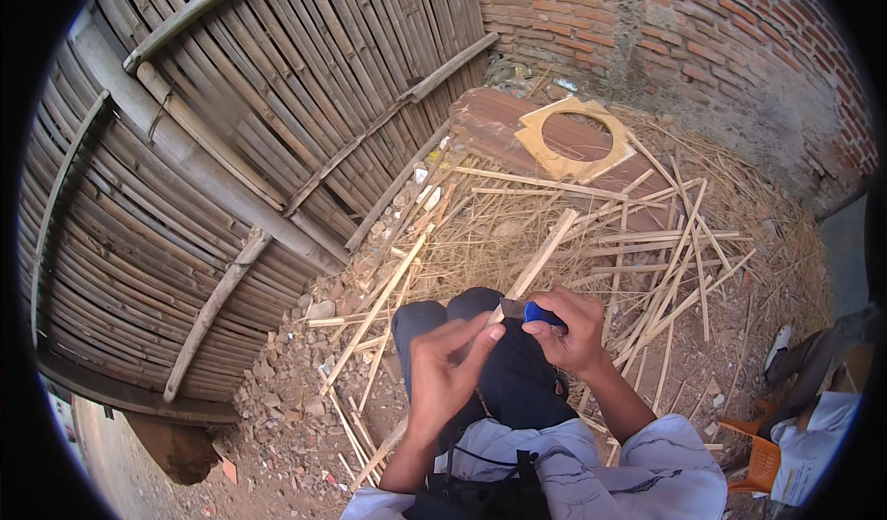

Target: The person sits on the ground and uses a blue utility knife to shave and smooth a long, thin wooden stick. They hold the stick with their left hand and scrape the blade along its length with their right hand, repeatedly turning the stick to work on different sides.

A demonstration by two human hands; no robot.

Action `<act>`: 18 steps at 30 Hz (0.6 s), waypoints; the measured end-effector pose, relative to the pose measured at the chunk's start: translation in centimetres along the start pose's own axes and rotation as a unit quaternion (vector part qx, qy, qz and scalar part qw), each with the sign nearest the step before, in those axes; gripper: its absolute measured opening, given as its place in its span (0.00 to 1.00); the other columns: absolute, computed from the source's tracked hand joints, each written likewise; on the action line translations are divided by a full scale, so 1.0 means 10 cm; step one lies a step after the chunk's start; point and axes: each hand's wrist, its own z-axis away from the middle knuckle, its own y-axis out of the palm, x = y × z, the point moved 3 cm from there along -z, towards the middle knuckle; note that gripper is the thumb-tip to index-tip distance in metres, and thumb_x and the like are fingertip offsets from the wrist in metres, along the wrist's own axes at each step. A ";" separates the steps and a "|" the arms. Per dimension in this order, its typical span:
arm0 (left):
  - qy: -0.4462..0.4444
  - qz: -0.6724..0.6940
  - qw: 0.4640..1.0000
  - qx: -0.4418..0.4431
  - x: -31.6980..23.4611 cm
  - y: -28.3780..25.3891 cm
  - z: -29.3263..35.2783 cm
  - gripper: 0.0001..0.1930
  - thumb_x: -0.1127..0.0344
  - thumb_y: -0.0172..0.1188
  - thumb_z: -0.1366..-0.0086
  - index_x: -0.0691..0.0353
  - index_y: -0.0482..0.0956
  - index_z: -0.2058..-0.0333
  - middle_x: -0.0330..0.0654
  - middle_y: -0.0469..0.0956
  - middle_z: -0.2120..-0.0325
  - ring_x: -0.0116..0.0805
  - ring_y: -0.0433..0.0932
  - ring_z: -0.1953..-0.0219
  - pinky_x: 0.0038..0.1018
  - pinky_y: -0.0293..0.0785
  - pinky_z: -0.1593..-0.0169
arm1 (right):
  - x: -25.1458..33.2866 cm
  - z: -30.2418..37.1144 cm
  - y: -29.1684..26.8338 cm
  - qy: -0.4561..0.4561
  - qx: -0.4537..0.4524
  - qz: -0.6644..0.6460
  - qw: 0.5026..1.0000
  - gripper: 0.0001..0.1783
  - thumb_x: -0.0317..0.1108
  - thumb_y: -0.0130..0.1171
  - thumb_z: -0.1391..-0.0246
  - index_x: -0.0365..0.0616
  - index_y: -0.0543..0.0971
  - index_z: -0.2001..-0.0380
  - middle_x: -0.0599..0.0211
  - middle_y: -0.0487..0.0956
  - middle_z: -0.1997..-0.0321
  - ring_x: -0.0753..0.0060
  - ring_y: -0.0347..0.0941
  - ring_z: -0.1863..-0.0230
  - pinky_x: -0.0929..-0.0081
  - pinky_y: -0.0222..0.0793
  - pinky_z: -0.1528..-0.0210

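Observation:
My left hand [445,365] pinches the near end of a pale, flat bamboo strip [543,257] between thumb and fingers, above my knees. The strip slants away from me toward the far right. My right hand [575,331] is closed round the blue handle of a knife [533,312]. Its short, dark blade lies across the strip, close to my left thumb. Where exactly the edge meets the bamboo is too small to make out.
Many split bamboo strips [684,271] lie crossed over straw and shavings at the right. Beyond them, a yellowish board with a round hole [528,139] rests on a brown board [485,118]. A bamboo fence [212,151] stands left; a person sits on an orange chair [763,465].

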 end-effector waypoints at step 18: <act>0.019 -0.018 0.999 -0.041 0.04 0.01 0.04 0.12 0.70 0.72 0.29 0.71 0.89 0.51 0.42 0.76 0.80 0.23 0.69 0.78 0.27 0.63 0.74 | -0.08 -0.11 -0.01 -0.049 -0.037 0.123 0.991 0.14 0.44 0.75 0.40 0.44 0.89 0.60 0.66 0.85 0.72 0.64 0.79 0.79 0.68 0.71 0.76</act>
